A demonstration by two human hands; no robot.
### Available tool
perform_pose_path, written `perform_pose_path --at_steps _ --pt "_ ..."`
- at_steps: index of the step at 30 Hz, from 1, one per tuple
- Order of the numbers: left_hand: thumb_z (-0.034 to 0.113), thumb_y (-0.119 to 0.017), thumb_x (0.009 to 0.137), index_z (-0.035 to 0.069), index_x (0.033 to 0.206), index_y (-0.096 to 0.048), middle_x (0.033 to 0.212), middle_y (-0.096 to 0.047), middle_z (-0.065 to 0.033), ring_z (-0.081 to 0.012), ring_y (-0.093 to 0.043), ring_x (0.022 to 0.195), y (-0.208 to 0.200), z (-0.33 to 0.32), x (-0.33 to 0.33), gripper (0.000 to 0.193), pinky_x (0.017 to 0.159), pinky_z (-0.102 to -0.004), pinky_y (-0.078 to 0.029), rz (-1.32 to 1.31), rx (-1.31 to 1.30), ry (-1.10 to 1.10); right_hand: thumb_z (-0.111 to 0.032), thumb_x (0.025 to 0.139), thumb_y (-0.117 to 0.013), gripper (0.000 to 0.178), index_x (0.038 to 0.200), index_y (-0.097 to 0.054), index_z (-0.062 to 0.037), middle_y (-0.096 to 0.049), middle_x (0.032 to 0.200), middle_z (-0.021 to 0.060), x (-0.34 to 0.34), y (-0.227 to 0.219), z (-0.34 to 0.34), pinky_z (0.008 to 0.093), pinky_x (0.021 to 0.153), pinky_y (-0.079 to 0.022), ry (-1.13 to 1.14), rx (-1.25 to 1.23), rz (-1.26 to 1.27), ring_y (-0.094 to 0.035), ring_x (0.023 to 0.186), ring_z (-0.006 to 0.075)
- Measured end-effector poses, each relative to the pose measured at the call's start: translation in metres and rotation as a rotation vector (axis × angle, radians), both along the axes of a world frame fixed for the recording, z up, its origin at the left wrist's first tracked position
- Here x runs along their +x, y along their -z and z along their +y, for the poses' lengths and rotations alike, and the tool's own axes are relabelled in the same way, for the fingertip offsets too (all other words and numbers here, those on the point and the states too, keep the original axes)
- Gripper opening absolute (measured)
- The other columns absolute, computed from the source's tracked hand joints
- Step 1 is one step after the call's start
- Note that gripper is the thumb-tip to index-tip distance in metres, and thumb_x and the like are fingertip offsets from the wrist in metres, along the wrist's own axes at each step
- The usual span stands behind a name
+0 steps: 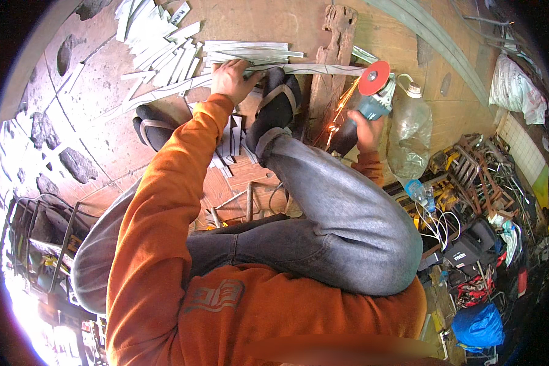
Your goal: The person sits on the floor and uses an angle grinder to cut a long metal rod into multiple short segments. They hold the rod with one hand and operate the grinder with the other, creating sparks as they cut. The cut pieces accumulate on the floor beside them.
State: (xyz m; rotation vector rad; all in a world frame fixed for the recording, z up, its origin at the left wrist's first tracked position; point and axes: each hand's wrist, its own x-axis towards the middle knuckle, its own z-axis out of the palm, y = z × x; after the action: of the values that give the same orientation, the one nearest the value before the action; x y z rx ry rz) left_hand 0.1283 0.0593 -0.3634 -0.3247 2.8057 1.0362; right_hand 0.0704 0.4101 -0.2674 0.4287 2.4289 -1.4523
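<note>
My right hand (367, 130) is closed round the body of a teal angle grinder (374, 106) with a red disc (373, 78). The disc meets the right end of a long flat metal strip (323, 69), and orange sparks (343, 107) fly down toward me. That end lies across a weathered wooden block (332, 46). My left hand (229, 82) grips the strip farther left, its fingers over the far edge. My sandalled foot (279, 94) is against the strip beside that hand. Cut strips (253, 50) lie in a row just beyond my fingers.
A heap of cut strips (165, 52) covers the floor at the far left; more pieces (229, 143) lie between my feet. A large clear plastic bottle (410, 134) is right of the grinder. Metal frames and tools (470, 168), cables and a blue bag (479, 326) crowd the right side.
</note>
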Motion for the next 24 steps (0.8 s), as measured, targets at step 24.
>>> perform_pose_path --at_steps 24 --pt "0.042 -0.070 0.078 0.010 0.094 -0.069 0.092 -0.069 -0.0085 -0.0277 -0.065 0.092 0.002 0.001 0.000 0.036 0.085 -0.0438 -0.039 0.015 0.019 -0.018 -0.005 0.065 -0.076 0.033 0.094 -0.061 -0.0042 -0.061 0.085 0.0012 -0.010 -0.008 -0.006 0.0314 0.069 -0.048 0.056 -0.025 -0.081 -0.059 0.075 0.0149"
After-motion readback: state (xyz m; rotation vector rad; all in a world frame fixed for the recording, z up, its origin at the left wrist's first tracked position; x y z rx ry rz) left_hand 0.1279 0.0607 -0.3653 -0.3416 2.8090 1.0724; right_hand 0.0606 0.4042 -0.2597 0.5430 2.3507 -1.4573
